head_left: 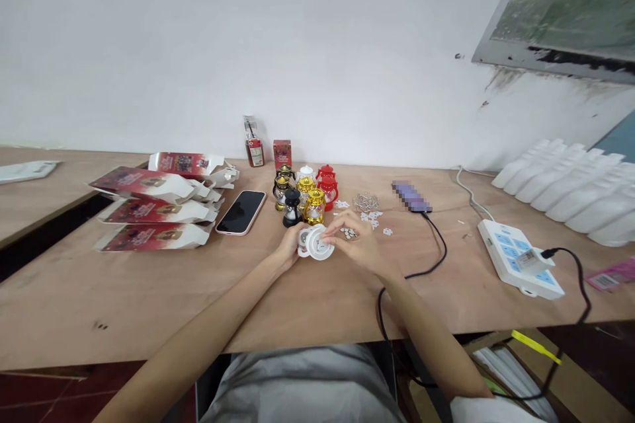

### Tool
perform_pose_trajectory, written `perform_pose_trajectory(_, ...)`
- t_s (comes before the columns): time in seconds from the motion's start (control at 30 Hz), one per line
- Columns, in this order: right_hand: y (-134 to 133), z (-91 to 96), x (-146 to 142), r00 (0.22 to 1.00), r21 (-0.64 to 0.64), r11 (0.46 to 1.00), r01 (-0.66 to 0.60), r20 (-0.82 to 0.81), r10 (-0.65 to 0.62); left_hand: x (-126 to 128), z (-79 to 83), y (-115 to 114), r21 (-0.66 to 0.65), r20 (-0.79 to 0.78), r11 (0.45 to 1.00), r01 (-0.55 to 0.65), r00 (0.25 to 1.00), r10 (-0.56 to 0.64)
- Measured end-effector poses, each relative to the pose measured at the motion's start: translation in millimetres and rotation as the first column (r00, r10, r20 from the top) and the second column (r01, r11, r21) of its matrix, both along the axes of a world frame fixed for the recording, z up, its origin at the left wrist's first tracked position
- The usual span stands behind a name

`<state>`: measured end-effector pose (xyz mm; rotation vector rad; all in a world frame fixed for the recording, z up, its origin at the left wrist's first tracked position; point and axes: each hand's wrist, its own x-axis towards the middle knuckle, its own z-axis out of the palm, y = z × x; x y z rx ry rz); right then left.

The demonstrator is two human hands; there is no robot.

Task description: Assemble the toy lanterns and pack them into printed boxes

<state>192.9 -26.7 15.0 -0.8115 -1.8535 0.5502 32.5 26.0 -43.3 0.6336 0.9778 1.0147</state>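
A small white toy lantern [316, 242] lies on its side in the middle of the wooden table [149, 291], its round base facing me. My left hand [290, 244] is closed round its left side. My right hand [354, 241] is at the lantern's right edge with fingertips pinched together; what they hold is too small to make out. Small button cells [348, 232] lie just behind my right fingers. Several finished little lanterns [303, 195], gold, black, white and red, stand right behind my hands.
Flat red cartons [156, 208] are stacked at the left, next to a phone [241, 212]. Metal clips [366, 201] and white tabs lie right of the lanterns. A power strip [518, 256] with a black cable, white bottles [570, 188] and a purple device [411, 197] sit at right.
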Motion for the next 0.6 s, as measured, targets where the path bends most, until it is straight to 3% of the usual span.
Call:
perform_pose_trajectory(0.47,-1.1,-2.1,-4.7,0.999,-0.018,0.999,-0.030,-0.012,0.030,-1.1,1.8,-1.7,0.019,-0.013,1.000,-0.024,1.000,0.024)
perform_pose_trajectory(0.6,2.2,-0.9,-2.5,0.993,-0.149,0.982,-0.119,-0.043,0.114,-0.9,1.0,-1.8,0.038,-0.037,0.998,-0.053,0.998,0.054)
